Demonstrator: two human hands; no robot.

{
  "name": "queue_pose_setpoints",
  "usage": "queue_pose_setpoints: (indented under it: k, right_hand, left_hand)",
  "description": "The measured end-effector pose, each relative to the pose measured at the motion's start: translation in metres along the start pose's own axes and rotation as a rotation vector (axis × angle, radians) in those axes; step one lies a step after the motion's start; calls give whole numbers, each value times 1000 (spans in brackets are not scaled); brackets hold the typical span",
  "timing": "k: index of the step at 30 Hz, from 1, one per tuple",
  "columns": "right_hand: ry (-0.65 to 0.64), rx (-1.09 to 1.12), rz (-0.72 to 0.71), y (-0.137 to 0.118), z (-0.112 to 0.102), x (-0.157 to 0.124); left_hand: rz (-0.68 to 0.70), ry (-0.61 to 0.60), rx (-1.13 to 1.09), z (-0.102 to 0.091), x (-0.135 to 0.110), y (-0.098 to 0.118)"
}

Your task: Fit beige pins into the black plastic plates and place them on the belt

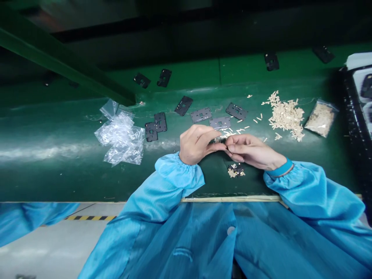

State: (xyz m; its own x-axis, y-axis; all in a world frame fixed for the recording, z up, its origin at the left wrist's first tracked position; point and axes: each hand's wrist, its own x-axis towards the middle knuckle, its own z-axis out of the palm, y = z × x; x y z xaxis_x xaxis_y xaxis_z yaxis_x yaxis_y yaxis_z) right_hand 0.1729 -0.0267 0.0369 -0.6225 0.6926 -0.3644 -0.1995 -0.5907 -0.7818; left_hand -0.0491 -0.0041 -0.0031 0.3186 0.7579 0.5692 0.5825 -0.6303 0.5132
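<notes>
My left hand point(197, 143) and my right hand point(252, 151) meet at the fingertips over the green table. The thumb and fingers of my right hand are pinched together on something small and dark, too small to name. My left hand's fingers are curled, and its thumb reaches that same spot; what it grips is hidden. Just beyond the fingertips lie loose cream strips point(238, 131), partly covered by my hands. Nearer me is a small pile of cream and black bits point(236, 170). Flat grey plates with cut-outs point(220, 123) lie right behind my hands.
Clear plastic bags point(122, 133) are heaped at left, beside black plates point(156, 126). At right are a large heap of cream strips point(287, 116), a filled zip bag point(321, 117) and a black crate point(353, 128). A green beam point(72, 62) slants across the upper left. Further black plates point(271, 61) lie behind.
</notes>
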Motion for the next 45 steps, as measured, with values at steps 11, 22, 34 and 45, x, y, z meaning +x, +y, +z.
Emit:
queue_pose_setpoints:
  k: [11, 22, 34, 45]
  right_hand:
    - [295, -225, -247, 1, 1, 1]
    - [528, -423, -352, 8, -12, 7]
    - [567, -389, -358, 9, -16, 11]
    - [707, -630, -505, 14, -11, 14]
  left_hand:
    - [-191, 1, -96, -4, 11, -1]
    - [-739, -163, 468, -28, 120, -115]
    - [-723, -268, 498, -20, 151, -128]
    - [-994, -199, -996, 7, 31, 18]
